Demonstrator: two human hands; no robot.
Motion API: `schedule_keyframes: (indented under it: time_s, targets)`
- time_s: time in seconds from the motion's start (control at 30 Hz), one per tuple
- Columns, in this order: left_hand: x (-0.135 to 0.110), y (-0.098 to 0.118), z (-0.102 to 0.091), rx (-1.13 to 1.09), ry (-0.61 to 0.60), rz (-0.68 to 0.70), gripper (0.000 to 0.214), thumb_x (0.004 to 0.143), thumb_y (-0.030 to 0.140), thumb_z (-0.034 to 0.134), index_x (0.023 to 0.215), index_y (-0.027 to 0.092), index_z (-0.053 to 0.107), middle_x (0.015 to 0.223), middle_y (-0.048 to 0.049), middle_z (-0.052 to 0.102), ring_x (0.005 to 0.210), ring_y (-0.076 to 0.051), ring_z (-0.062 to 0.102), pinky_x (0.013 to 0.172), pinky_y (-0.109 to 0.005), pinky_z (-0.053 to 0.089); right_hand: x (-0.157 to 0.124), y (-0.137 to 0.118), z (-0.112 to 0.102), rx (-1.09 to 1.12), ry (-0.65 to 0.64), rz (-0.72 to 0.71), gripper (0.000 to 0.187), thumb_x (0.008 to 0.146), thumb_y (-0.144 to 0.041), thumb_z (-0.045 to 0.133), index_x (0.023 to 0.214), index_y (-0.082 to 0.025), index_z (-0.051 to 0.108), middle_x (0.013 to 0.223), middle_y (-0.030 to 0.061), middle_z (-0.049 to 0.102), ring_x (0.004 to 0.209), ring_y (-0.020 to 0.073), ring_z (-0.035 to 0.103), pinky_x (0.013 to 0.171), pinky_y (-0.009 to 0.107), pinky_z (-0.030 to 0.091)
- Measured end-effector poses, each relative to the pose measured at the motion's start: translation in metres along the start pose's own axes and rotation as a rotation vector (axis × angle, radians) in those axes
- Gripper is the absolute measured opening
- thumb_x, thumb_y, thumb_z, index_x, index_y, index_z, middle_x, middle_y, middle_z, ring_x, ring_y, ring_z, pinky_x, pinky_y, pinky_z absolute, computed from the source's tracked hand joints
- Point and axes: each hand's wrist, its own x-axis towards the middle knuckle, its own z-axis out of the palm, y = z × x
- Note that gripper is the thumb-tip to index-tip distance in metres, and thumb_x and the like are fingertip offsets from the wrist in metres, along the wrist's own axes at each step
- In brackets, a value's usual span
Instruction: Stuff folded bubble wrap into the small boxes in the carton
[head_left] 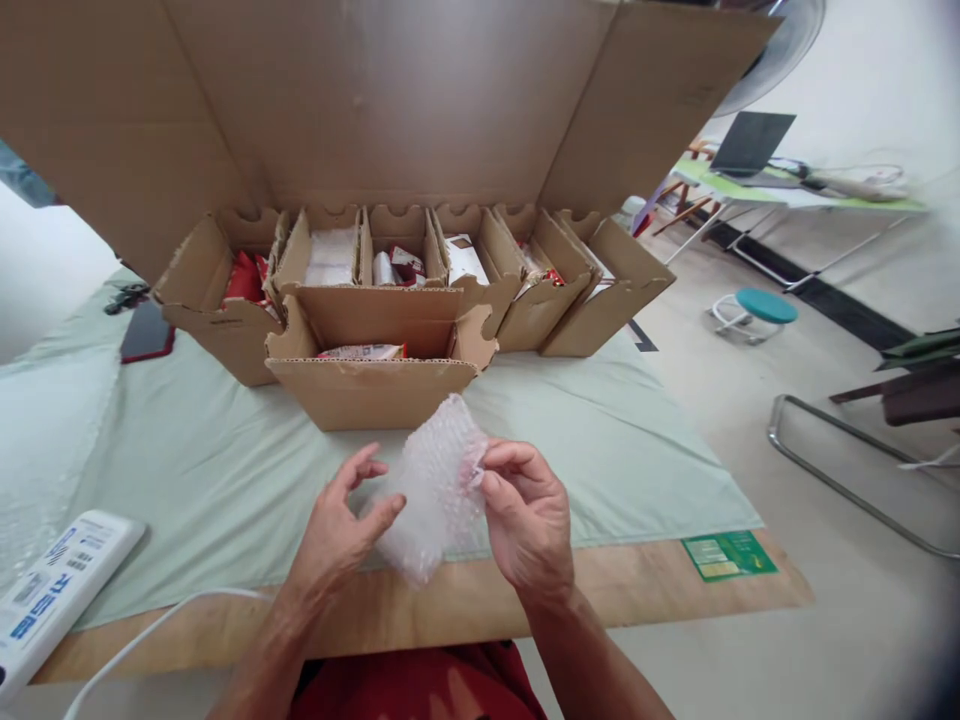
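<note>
A sheet of clear bubble wrap (439,480) hangs tilted above the front of the table. My right hand (534,515) pinches its right edge between thumb and fingers. Just left of the wrap is my left hand (341,525), its thumb and fingers spread apart and gripping nothing; whether a fingertip brushes the wrap I cannot tell. Beyond both hands stands a low cardboard box (375,395) with a printed packet (364,352) showing inside. Behind it, several open cardboard bins stand in a row, one holding a red packet (244,280) and another folded bubble wrap (330,255).
A tall cardboard panel (390,110) rises behind the bins. To the left lie a white power strip (71,590) with a cord, a dark phone (148,332) and more bubble wrap (45,440). A green card (729,556) lies at the right front corner. A teal stool (765,305) stands on the floor.
</note>
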Motion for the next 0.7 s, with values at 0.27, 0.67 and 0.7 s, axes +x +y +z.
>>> schedule_keyframes:
  time_s: [0.27, 0.67, 0.7]
  targets:
    - [0.005, 0.000, 0.015, 0.065, -0.281, 0.004, 0.063, 0.063, 0.041, 0.082, 0.123, 0.023, 0.069, 0.118, -0.0118, 0.072, 0.111, -0.032, 0.067, 0.101, -0.047, 0.050, 0.024, -0.036, 0.007, -0.024, 0.069, -0.096, 0.013, 0.075, -0.028, 0.081, 0.083, -0.030, 0.070, 0.085, -0.0011, 0.069, 0.072, 0.0135, 0.064, 0.065, 0.026, 0.056]
    - [0.004, 0.013, 0.004, -0.064, -0.422, -0.109, 0.025, 0.074, 0.043, 0.073, 0.077, 0.020, 0.067, 0.077, -0.0013, 0.069, 0.074, -0.019, 0.061, 0.072, -0.029, 0.047, 0.058, -0.094, -0.020, -0.084, 0.246, -0.526, 0.013, 0.081, -0.019, 0.077, 0.084, -0.032, 0.076, 0.089, -0.0038, 0.067, 0.074, 0.0104, 0.067, 0.062, 0.024, 0.053]
    - [0.004, 0.013, -0.002, -0.101, -0.400, -0.131, 0.027, 0.073, 0.045, 0.074, 0.077, 0.020, 0.067, 0.076, -0.0011, 0.069, 0.073, -0.018, 0.061, 0.072, -0.029, 0.047, 0.061, -0.097, -0.030, -0.069, 0.283, -0.542, 0.015, 0.080, -0.018, 0.077, 0.083, -0.032, 0.077, 0.089, -0.0036, 0.067, 0.077, 0.0104, 0.067, 0.065, 0.024, 0.055]
